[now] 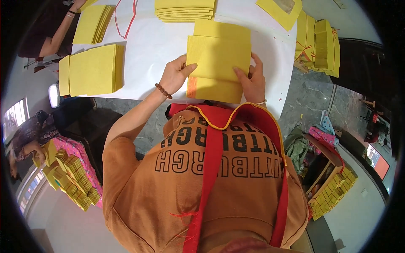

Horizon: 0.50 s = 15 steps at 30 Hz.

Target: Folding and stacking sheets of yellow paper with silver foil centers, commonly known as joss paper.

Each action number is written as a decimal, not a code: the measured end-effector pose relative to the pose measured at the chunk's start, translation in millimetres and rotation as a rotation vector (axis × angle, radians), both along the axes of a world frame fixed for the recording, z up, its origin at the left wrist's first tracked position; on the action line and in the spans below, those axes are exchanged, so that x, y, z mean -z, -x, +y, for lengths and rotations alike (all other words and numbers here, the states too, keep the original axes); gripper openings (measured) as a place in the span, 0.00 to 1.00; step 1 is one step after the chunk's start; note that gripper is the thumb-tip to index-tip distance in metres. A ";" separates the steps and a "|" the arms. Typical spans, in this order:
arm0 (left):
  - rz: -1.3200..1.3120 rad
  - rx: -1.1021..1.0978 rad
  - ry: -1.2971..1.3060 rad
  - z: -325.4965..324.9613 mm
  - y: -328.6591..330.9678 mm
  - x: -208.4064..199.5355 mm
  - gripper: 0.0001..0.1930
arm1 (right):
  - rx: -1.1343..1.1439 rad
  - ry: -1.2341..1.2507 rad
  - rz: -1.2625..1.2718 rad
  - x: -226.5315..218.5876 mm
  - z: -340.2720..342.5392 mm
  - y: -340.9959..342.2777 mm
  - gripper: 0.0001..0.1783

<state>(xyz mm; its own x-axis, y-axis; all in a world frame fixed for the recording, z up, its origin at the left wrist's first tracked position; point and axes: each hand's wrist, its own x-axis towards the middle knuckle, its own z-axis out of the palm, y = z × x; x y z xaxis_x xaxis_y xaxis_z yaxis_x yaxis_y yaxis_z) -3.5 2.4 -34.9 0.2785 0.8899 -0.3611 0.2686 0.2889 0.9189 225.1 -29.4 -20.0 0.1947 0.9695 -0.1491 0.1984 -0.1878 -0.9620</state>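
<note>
Both hands hold a squarish piece of yellow paper (217, 55) over the white table near its front edge. My left hand (175, 74) grips its left edge, thumb on top and fingers curled beneath. At the right edge, my right hand (252, 80) has its thumb on the paper and its fingers bent around the side. More yellow paper (219, 89), with an orange patch at its left, shows below the held piece, and another part (222, 29) shows beyond it. Whether these are separate sheets or one folded piece, I cannot tell.
On the white table (147, 63) lie yellow paper stacks at the left (93, 69), far left (90, 25) and far middle (185, 9). A red string (122, 25) lies between them. Tied yellow bundles (318, 46) stand off the right edge. Another person's arm (52, 42) reaches in at far left.
</note>
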 end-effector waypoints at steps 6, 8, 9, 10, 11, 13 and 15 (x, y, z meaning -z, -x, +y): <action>-0.045 -0.096 0.128 10.8 -8.4 -7.8 0.06 | -0.045 -0.062 -0.201 13.2 6.4 -3.5 0.18; -0.061 -0.092 0.145 13.1 -6.5 -2.3 0.06 | -0.036 -0.062 -0.232 15.2 4.5 -4.0 0.18; -0.075 -0.095 0.160 13.0 -4.3 2.2 0.05 | -0.033 -0.065 -0.261 14.1 3.8 -2.8 0.18; -0.075 -0.097 0.162 12.9 -1.8 9.3 0.05 | -0.035 -0.064 -0.260 11.9 3.4 -1.4 0.18; -0.071 -0.107 0.163 12.8 0.7 17.8 0.05 | -0.028 0.010 -0.247 8.4 3.4 0.3 0.18; -0.068 -0.110 0.166 14.5 -0.5 18.9 0.06 | -0.013 0.086 -0.236 9.5 3.5 0.0 0.19; -0.050 -0.103 0.191 15.6 -0.8 15.4 0.10 | 0.015 -0.018 -0.195 17.1 4.0 0.0 0.19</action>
<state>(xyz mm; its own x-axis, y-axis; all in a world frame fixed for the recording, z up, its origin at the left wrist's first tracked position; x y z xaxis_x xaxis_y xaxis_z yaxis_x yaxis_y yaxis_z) -2.7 17.9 -50.3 0.2110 0.8314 -0.5140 0.1844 0.4825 0.8562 225.1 -25.4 -37.1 0.2322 0.9685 -0.0899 0.3784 -0.1751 -0.9089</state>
